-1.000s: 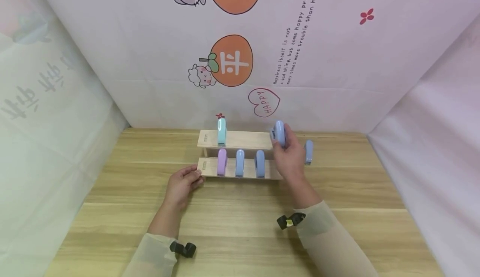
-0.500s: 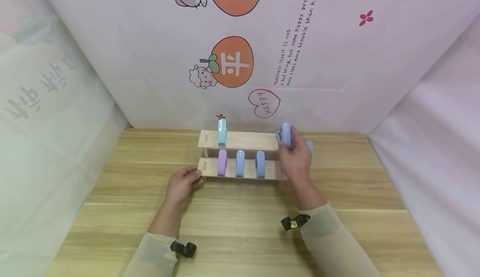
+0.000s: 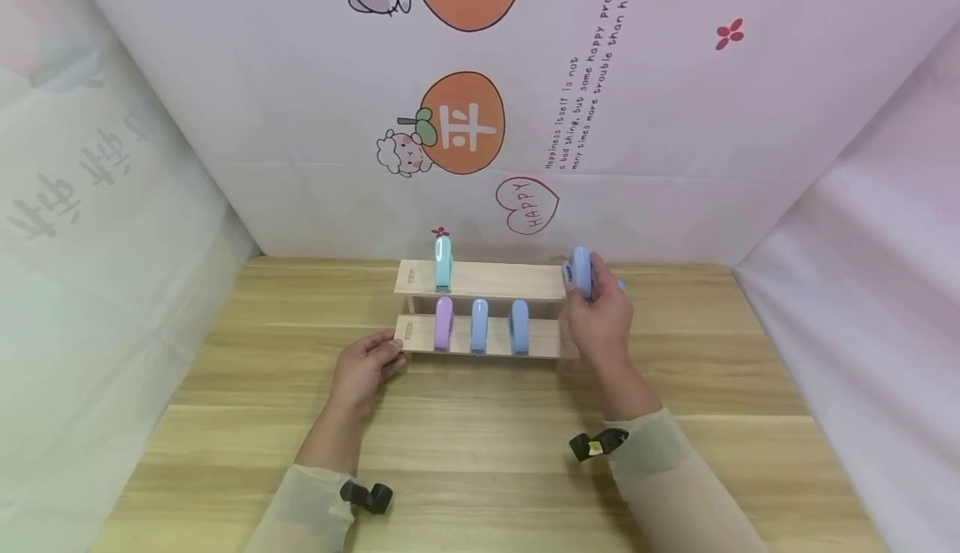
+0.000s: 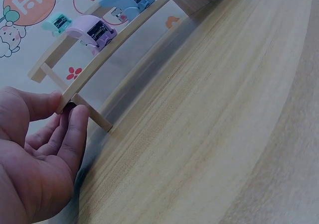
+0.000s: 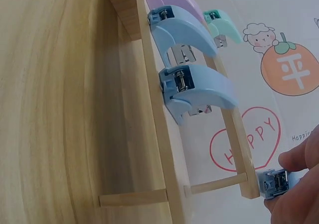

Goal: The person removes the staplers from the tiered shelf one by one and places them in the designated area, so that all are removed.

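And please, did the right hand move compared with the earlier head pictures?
Yes, in the head view the right hand has moved rightward, farther from the printed HAPPY heart.

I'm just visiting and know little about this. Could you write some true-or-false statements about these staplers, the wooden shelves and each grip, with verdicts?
1. The mint stapler is on the upper shelf. True.
2. The right grip holds the mint stapler. False: it holds a blue stapler.
3. The left grip pinches the left end of the lower shelf. True.
4. Five staplers stand on the lower shelf. False: there are three, a purple stapler and two blue ones.
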Demonstrator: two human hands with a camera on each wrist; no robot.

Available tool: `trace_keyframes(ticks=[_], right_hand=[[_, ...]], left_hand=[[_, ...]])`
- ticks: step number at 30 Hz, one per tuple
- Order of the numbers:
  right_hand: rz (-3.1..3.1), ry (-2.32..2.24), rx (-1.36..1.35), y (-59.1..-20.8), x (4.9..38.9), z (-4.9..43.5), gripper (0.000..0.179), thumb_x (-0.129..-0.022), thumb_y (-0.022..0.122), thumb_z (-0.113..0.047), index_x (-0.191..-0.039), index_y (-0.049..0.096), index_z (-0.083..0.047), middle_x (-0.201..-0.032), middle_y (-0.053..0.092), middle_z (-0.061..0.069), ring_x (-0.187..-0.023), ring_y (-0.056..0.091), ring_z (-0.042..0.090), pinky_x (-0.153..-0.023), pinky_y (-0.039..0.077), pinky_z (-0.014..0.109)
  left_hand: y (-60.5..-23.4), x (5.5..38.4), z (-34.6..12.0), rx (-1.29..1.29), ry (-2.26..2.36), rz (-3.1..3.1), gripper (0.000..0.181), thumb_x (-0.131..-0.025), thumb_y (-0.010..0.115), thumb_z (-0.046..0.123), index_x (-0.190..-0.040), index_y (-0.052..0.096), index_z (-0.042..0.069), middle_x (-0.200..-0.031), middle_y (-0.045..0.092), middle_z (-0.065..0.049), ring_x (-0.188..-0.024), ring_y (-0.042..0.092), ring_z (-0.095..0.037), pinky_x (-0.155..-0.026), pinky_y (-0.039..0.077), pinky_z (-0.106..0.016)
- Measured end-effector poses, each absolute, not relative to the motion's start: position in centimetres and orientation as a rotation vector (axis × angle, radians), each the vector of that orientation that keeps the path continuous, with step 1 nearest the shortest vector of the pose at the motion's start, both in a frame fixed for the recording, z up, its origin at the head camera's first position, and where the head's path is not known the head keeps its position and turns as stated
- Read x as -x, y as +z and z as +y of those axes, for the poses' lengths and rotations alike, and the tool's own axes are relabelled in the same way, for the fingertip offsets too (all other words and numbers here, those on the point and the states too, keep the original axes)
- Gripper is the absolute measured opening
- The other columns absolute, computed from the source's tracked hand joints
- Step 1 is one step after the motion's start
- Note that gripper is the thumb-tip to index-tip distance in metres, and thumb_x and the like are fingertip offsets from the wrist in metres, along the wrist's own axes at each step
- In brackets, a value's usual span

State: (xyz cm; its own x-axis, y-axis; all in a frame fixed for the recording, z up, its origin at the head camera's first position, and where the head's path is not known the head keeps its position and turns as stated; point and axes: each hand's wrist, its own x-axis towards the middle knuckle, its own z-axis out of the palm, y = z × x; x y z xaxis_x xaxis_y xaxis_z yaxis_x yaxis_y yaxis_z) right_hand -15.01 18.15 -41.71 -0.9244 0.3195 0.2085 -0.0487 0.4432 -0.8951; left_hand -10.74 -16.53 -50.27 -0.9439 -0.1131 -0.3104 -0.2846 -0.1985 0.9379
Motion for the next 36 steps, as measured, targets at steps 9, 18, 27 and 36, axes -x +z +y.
trace_keyframes(ticks=[9, 18, 27, 36], right_hand=[[-2.37, 1.463, 0.283, -41.8, 14.9, 18.8, 0.06, -0.099, 0.066, -0.006, -0.156, 0.046, -0.007, -0.154, 0.05, 0.017, -0.141, 0.048, 0.028, -0.116, 0.046, 0.04], [-2.387, 1.454, 0.325, -41.9, 14.9, 19.5, 0.061, -0.1, 0.065, -0.007, -0.157, 0.044, -0.009, -0.156, 0.047, 0.015, -0.142, 0.046, 0.028, -0.118, 0.043, 0.042], [-2.4, 1.463, 0.33, -41.8, 14.6, 20.2, 0.061, -0.101, 0.064, -0.008, -0.158, 0.042, -0.011, -0.157, 0.045, 0.014, -0.144, 0.044, 0.027, -0.118, 0.043, 0.043], [-2.371, 1.434, 0.31, -42.4, 14.4, 21.1, 0.061, -0.099, 0.066, -0.006, -0.157, 0.043, -0.006, -0.155, 0.047, 0.017, -0.142, 0.046, 0.031, -0.118, 0.043, 0.045]], left_hand=[[-50.2, 10.7, -16.5, 0.483, 2.291, 1.921, 0.039, -0.1, 0.066, 0.004, -0.136, 0.057, -0.009, -0.128, 0.063, -0.025, -0.099, 0.073, -0.025, -0.093, 0.064, -0.031], [-50.3, 10.8, -16.5, 0.494, 2.313, 1.91, 0.041, -0.099, 0.066, 0.003, -0.136, 0.056, -0.012, -0.125, 0.064, -0.023, -0.095, 0.072, -0.021, -0.092, 0.064, -0.032], [-50.4, 10.8, -16.5, 0.51, 2.319, 1.89, 0.04, -0.099, 0.066, 0.002, -0.135, 0.057, -0.012, -0.124, 0.064, -0.024, -0.092, 0.073, -0.02, -0.092, 0.064, -0.032], [-50.4, 10.9, -16.4, 0.502, 2.327, 1.889, 0.039, -0.099, 0.066, 0.002, -0.134, 0.058, -0.011, -0.125, 0.064, -0.023, -0.094, 0.073, -0.021, -0.091, 0.064, -0.032]])
